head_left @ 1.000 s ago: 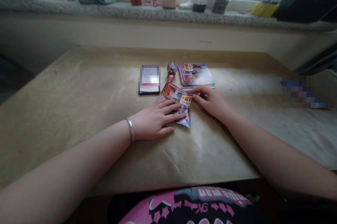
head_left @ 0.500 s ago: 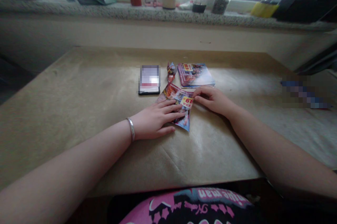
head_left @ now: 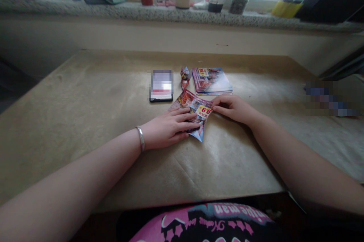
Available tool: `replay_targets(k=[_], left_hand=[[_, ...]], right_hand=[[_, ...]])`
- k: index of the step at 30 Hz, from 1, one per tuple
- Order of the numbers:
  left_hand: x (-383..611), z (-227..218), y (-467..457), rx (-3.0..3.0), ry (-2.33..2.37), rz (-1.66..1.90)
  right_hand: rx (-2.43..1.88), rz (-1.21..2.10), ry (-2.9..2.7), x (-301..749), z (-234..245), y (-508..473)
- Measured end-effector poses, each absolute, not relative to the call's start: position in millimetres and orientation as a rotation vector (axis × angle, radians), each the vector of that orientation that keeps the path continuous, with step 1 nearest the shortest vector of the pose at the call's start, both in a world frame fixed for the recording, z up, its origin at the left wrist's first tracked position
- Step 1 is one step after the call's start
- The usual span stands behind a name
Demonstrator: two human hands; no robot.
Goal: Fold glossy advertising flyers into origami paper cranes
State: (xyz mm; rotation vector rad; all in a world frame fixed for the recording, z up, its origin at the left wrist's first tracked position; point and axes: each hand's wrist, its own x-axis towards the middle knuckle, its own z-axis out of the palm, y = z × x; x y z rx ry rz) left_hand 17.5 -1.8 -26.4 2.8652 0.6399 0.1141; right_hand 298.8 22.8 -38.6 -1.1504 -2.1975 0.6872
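A colourful printed paper sheet [head_left: 192,100] lies on the table in front of me, its edges curved and its corners pointed. My left hand [head_left: 173,126] rests flat across it with the fingers stretched out, covering its left and lower part. At the sheet's right corner, my right hand [head_left: 227,107] pinches the paper between thumb and fingers. Just beyond the sheet stands a small folded paper piece [head_left: 185,77] with similar print. Beside that, on the right, is a stack of printed sheets [head_left: 213,82].
A phone [head_left: 161,86] with a blurred screen lies left of the folded piece. The table [head_left: 99,120] reaches back to a wall under a stone windowsill [head_left: 159,13] with several bottles and jars. Another blurred, colourful item [head_left: 330,99] lies far right.
My right hand has moved slightly right with the sheet's corner in its pinch. The sheet's right side has shifted a little. My left hand stays on the paper, its thumb drawn closer to the fingers.
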Motion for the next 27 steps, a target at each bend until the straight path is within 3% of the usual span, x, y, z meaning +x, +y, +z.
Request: replay_targets(k=[8,20,27], left_hand=[[20.6,-27.4,-5.2,2.833,0.645,0.255],[21.1,-26.9,-5.7,2.826,0.651,0.243],[20.5,-26.0,-5.6,2.822,0.653,0.234]], right_hand=[[-1.403,0.614,-2.051,283.8,-36.8,16.4],[-1.396,0.695,-2.152,317.6,-35.8,26.8],[-1.052,0.744,-2.318,313.7,-28.4,26.0]])
